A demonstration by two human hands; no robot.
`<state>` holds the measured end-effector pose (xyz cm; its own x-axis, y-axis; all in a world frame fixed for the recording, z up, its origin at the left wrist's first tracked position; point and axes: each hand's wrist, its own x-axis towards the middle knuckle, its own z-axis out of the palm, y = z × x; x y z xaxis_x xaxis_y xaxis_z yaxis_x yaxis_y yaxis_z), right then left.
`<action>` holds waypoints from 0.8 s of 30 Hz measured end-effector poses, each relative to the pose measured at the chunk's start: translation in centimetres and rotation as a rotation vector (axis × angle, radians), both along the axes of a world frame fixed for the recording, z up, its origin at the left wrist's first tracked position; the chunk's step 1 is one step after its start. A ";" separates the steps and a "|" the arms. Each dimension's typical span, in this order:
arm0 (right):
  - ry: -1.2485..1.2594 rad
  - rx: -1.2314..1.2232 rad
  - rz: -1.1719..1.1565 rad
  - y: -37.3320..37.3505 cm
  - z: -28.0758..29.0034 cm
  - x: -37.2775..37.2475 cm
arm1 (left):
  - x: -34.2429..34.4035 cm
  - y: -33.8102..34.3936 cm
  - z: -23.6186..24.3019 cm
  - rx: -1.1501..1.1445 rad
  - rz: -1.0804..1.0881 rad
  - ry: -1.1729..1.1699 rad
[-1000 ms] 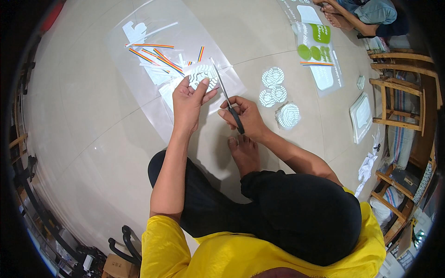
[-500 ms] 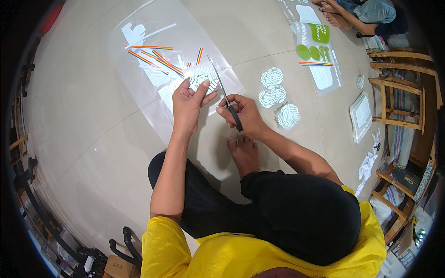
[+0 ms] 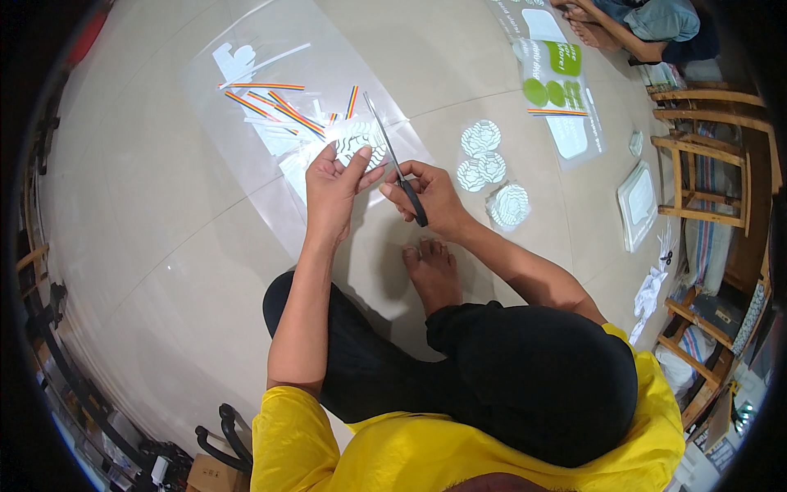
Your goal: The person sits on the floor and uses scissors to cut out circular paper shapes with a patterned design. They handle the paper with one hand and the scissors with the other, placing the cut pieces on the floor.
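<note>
Between the thumb and fingers of my left hand (image 3: 334,184) is a clear sticker sheet (image 3: 354,141) printed with a wavy round pattern. My right hand (image 3: 426,195) grips black-handled scissors (image 3: 392,156), whose long blades point up and left along the sheet's right edge. Whether the blades touch the sheet I cannot tell. Beneath and beyond my left hand, rainbow-striped strips (image 3: 287,111) and white scraps (image 3: 238,61) lie on a large clear plastic sheet (image 3: 213,107). Right of my right hand, round wavy-patterned stickers (image 3: 480,156) and a stack of similar ones (image 3: 509,205) rest on the floor.
Farther right lie green-and-clear printed sheets (image 3: 566,98) and a stack of white sheets (image 3: 637,205). Wooden chair frames (image 3: 705,156) line the right side. Another person's feet and hand (image 3: 594,33) show at the top right. My bare foot (image 3: 431,271) is below my hands.
Both hands, the sheet and the scissors have shifted only slightly. My grip on each looks the same.
</note>
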<state>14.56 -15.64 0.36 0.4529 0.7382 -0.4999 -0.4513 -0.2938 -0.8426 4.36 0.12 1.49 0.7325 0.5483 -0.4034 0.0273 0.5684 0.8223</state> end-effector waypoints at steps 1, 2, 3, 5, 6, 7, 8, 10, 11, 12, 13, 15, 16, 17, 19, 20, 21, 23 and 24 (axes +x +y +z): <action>0.001 0.007 0.000 0.1 -0.1 0.0 | 0.0 0.1 -0.1 0.000 -0.001 -0.004; 0.001 0.013 -0.001 0.3 -0.1 0.1 | -0.1 0.2 -0.1 -0.001 -0.003 -0.008; -0.005 0.027 -0.006 0.5 -0.1 0.1 | -0.1 0.2 0.2 -0.018 -0.010 -0.018; -0.016 0.055 -0.017 1.0 -0.1 0.3 | -0.1 0.2 0.9 -0.053 -0.025 -0.039; -0.014 0.048 -0.008 1.1 0.0 0.4 | -0.2 0.3 0.9 -0.049 -0.027 -0.037; -0.011 0.040 0.000 1.2 0.0 0.5 | -0.2 0.4 0.8 -0.045 -0.029 -0.035; -0.009 0.033 0.009 1.2 0.0 0.6 | -0.3 0.4 0.8 -0.041 -0.032 -0.032; -0.006 0.034 0.008 1.2 0.0 0.6 | -0.3 0.5 1.0 -0.047 -0.033 -0.025; -0.005 0.035 0.007 1.2 0.0 0.6 | -0.2 0.5 1.1 -0.050 -0.034 -0.022; -0.003 0.038 0.006 1.2 0.1 0.6 | -0.2 0.5 1.2 -0.052 -0.033 -0.026; -0.001 0.042 0.005 1.2 0.1 0.5 | -0.2 0.4 1.3 -0.054 -0.032 -0.031; -0.001 0.035 0.008 1.1 0.1 0.5 | -0.2 0.4 1.3 -0.058 -0.035 -0.029; -0.003 0.025 0.013 1.1 0.1 0.5 | -0.3 0.4 1.1 -0.061 -0.039 -0.023; -0.004 0.014 0.017 1.1 0.2 0.5 | -0.3 0.4 1.0 -0.063 -0.042 -0.017; -0.017 0.010 0.010 1.0 0.1 0.5 | -0.3 0.3 1.0 -0.061 -0.036 -0.018; -0.024 0.008 0.007 1.0 0.1 0.5 | -0.3 0.3 1.0 -0.060 -0.033 -0.019; -0.020 0.005 0.012 1.0 0.1 0.6 | -0.3 0.3 0.9 -0.045 -0.020 -0.021; -0.014 -0.003 0.023 1.0 0.0 1.3 | -0.3 0.3 0.8 -0.016 0.005 -0.025; -0.013 0.029 -0.036 1.0 0.1 1.7 | -0.3 0.4 0.4 0.013 -0.004 0.003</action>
<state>16.23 -14.63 0.42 0.4855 0.7355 -0.4727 -0.4502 -0.2532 -0.8563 4.02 0.53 1.88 0.7334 0.5507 -0.3986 0.0325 0.5573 0.8297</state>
